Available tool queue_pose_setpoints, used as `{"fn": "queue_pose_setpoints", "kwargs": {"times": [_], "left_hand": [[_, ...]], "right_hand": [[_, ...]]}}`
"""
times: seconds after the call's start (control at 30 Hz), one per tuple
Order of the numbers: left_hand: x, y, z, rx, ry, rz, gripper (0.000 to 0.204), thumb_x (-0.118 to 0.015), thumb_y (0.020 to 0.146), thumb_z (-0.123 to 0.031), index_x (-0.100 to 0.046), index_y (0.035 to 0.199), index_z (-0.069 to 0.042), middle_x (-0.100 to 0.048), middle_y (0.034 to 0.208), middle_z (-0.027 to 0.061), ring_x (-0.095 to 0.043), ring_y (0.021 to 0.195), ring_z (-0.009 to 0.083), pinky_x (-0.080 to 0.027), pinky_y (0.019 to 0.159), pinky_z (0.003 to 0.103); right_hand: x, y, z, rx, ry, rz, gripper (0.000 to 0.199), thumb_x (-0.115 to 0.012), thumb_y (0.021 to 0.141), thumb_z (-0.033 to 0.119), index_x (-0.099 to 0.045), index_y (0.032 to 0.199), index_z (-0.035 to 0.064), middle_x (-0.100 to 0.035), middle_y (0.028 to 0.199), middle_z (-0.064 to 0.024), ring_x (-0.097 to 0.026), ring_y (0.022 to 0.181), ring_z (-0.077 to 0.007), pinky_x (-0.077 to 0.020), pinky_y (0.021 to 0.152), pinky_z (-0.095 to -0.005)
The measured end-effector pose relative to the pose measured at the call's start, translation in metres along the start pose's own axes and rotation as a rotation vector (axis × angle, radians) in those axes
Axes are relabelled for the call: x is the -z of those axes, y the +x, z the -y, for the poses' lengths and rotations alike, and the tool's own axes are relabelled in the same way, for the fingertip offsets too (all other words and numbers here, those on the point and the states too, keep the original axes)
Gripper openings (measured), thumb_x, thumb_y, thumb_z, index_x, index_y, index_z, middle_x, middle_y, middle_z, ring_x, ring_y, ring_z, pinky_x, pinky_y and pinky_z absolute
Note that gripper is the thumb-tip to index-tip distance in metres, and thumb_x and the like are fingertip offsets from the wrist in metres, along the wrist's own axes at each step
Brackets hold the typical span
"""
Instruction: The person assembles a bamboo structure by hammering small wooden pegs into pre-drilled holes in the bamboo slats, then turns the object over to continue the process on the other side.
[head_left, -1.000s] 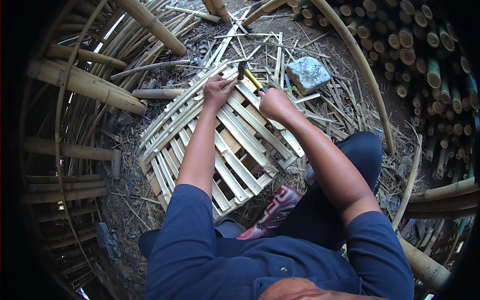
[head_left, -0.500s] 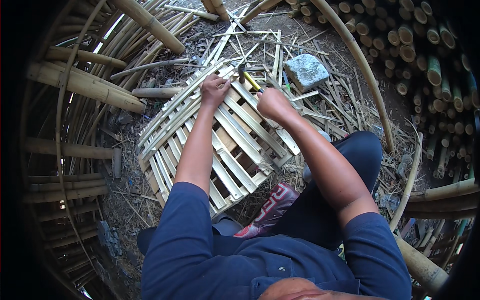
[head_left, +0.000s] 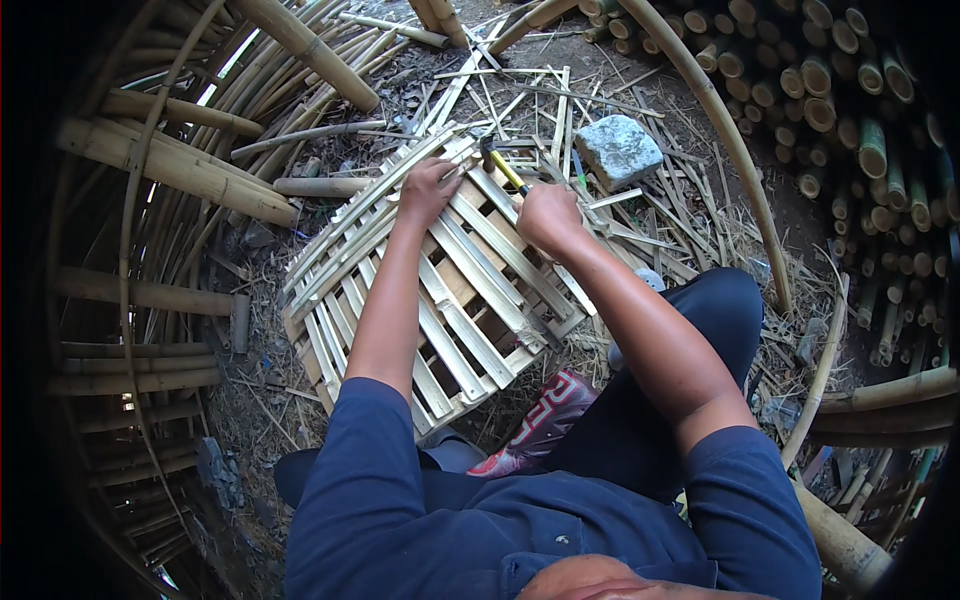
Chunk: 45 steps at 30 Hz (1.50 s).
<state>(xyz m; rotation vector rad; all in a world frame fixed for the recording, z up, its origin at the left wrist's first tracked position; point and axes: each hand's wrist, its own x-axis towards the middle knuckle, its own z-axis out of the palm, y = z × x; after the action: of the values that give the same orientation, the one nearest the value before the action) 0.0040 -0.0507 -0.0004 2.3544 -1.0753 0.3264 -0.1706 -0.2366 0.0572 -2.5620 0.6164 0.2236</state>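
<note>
Right hand [head_left: 549,214] fingers clasp a hammer [head_left: 507,170]; left hand [head_left: 429,190] fingers curl atop the slatted frame [head_left: 462,325] near its far edge, pinch unclear, tips hidden.

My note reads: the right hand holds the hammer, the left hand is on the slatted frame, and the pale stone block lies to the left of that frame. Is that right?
Not quite: the head view shows the pale stone block to the right of the slatted frame. The right hand does hold the hammer, and the left hand is on the frame.
</note>
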Motion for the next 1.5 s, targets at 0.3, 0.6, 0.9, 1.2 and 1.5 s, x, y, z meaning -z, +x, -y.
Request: {"fn": "queue_pose_setpoints", "kwargs": {"times": [0.3,0.6,0.9,1.2,1.5], "left_hand": [[0.016,-0.001,-0.049,0.156,-0.012,0.156,0.033,-0.075,0.076,-0.018,-0.076,0.106,-0.003,-0.07,0.114,0.0162,-0.067,0.111,0.0335,-0.052,0.1,0.039],[0.059,-0.113,-0.243,0.291,0.112,0.875,0.129,-0.08,0.072,-0.061,-0.016,0.159,0.008,-0.015,0.165,0.0356,-0.016,0.157,0.0425,-0.021,0.12,0.069],[0.033,-0.151,-0.285,0.195,0.169,0.344,0.082,-0.074,0.073,-0.011,-0.047,0.15,-0.004,-0.038,0.161,0.0175,-0.028,0.152,0.0437,-0.022,0.11,0.084],[0.092,-0.145,-0.275,-0.028,0.141,0.163,0.055,-0.064,0.082,0.001,-0.061,0.137,-0.004,-0.063,0.14,0.0157,-0.059,0.132,0.0296,-0.027,0.112,0.077],[0.241,-0.062,-0.24,-0.012,-0.021,0.084,0.039,-0.066,0.09,0.004,-0.068,0.129,0.0,-0.073,0.12,0.0216,-0.073,0.11,0.0264,-0.054,0.099,0.037]], "right_hand": [[0.023,-0.013,-0.006,-0.011,0.187,0.183,0.037,-0.063,0.093,0.023,-0.073,0.11,-0.0084,-0.072,0.111,-0.0283,-0.071,0.107,-0.0392,-0.0561,0.09,-0.0458],[0.032,-0.013,-0.017,-0.125,0.45,0.305,0.049,-0.062,0.099,0.027,-0.063,0.129,-0.0115,-0.068,0.126,-0.0274,-0.071,0.107,-0.0344,-0.0564,0.086,-0.0447],[0.029,0.0,-0.043,-0.081,0.567,0.343,0.045,-0.067,0.101,0.038,-0.068,0.1,-0.0071,-0.067,0.084,-0.0121,-0.062,0.07,-0.0204,-0.0494,0.061,-0.039],[0.07,0.003,-0.056,-0.098,1.047,0.498,0.046,-0.052,0.109,0.034,-0.049,0.119,-0.0103,-0.069,0.096,-0.0234,-0.071,0.071,-0.0286,-0.0634,0.063,-0.0418],[0.099,-0.003,-0.054,-0.086,1.102,0.308,0.054,-0.055,0.108,0.031,-0.046,0.141,-0.0106,-0.07,0.099,-0.0227,-0.072,0.076,-0.0245,-0.0596,0.065,-0.0363]]}}
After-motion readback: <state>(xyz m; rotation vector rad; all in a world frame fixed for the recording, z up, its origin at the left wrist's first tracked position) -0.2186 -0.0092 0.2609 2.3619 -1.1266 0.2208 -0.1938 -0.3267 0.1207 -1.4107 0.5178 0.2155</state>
